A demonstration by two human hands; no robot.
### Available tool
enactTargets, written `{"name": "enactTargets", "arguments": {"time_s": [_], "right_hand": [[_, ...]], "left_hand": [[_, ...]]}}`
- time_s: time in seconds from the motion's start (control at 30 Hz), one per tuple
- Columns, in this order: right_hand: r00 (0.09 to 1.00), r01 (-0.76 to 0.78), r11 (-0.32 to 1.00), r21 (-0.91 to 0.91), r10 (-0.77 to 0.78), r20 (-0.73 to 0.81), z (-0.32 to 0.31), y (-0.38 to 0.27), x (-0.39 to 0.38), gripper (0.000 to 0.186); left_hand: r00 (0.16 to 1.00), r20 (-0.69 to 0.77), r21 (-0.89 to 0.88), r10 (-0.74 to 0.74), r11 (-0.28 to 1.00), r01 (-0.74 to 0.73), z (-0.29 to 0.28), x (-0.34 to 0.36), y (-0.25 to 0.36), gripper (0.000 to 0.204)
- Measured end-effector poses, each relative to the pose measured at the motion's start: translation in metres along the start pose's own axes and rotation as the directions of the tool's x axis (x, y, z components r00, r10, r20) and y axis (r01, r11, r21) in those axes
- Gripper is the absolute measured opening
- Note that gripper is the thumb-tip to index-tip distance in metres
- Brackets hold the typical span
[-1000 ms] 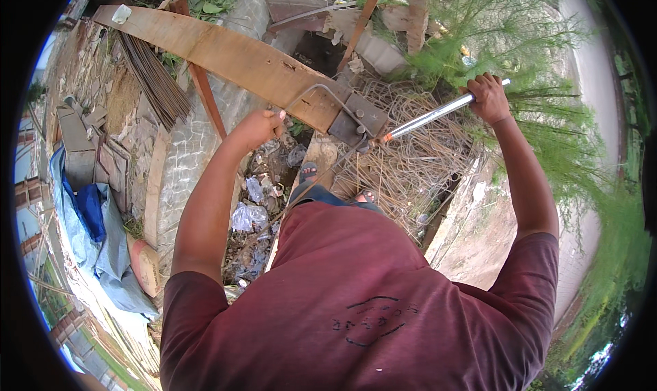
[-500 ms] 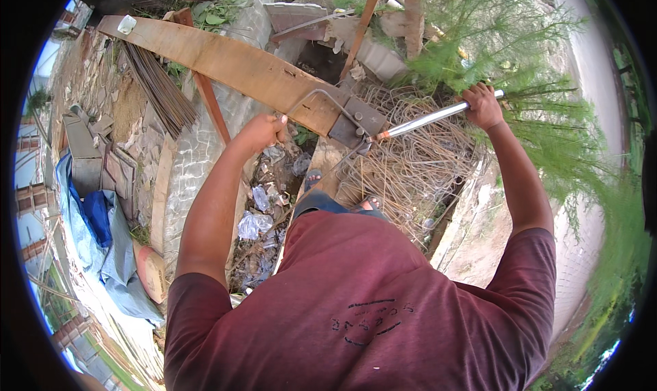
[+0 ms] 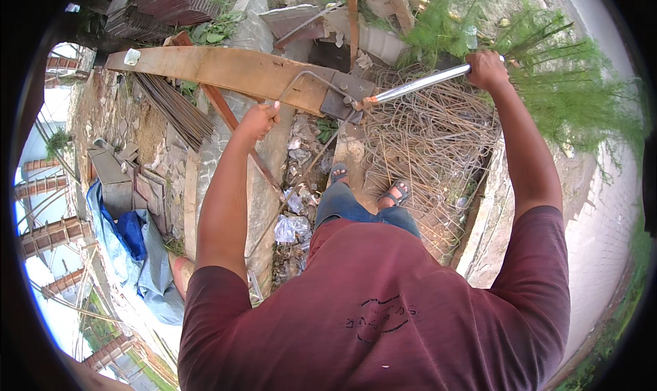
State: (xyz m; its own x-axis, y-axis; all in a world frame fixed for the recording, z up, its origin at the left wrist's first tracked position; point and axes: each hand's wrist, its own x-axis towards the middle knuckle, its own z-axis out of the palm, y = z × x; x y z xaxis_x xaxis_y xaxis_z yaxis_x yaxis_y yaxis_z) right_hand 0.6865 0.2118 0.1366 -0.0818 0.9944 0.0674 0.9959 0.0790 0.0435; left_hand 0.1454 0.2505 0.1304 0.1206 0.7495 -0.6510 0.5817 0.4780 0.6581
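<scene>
My left hand (image 3: 259,122) is closed at the near end of a bent thin steel rod (image 3: 300,77), thumb and fingers pinched together. That rod arches over a wooden plank (image 3: 226,66) to a dark metal plate (image 3: 348,91) with pins at the plank's right end. A straight length of rod slants from the plate down left, past my left forearm. My right hand (image 3: 487,69) is wrapped round the outer end of a silver pipe handle (image 3: 424,82). The handle's orange inner end (image 3: 370,100) meets the rod at the plate.
Under the handle lies a tangled heap of bent steel rods (image 3: 428,138). Straight rods (image 3: 174,110) lean by the plank's left part, above a slanting wooden leg (image 3: 222,110). Plastic litter (image 3: 292,228) lies near my feet. A blue tarp (image 3: 130,233) is at left, green foliage (image 3: 575,97) at right.
The handle's outer end and my right hand have swung slightly away from me. My left hand still pinches the rod. The whole view has shifted, showing more of my legs and feet.
</scene>
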Motion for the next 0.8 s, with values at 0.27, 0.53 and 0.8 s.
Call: {"name": "enactTargets", "arguments": {"time_s": [0.27,0.53,0.8], "right_hand": [[0.855,-0.519,0.834,0.188,0.505,0.117,-0.033,-0.164,-0.232,0.032],[0.942,-0.210,0.959,0.189,0.147,0.300,-0.099,-0.067,-0.162,0.065],[0.793,-0.391,0.917,0.077,0.294,0.534,-0.152,-0.113,-0.158,0.062]], "left_hand": [[1.000,-0.016,0.023,-0.022,0.999,0.023,0.001,-0.006,-0.012,0.043],[0.994,0.113,0.046,0.012,0.999,-0.018,-0.001,-0.003,0.009,0.047],[0.988,0.155,0.044,-0.005,0.999,-0.002,-0.001,0.004,0.000,0.047]]}}
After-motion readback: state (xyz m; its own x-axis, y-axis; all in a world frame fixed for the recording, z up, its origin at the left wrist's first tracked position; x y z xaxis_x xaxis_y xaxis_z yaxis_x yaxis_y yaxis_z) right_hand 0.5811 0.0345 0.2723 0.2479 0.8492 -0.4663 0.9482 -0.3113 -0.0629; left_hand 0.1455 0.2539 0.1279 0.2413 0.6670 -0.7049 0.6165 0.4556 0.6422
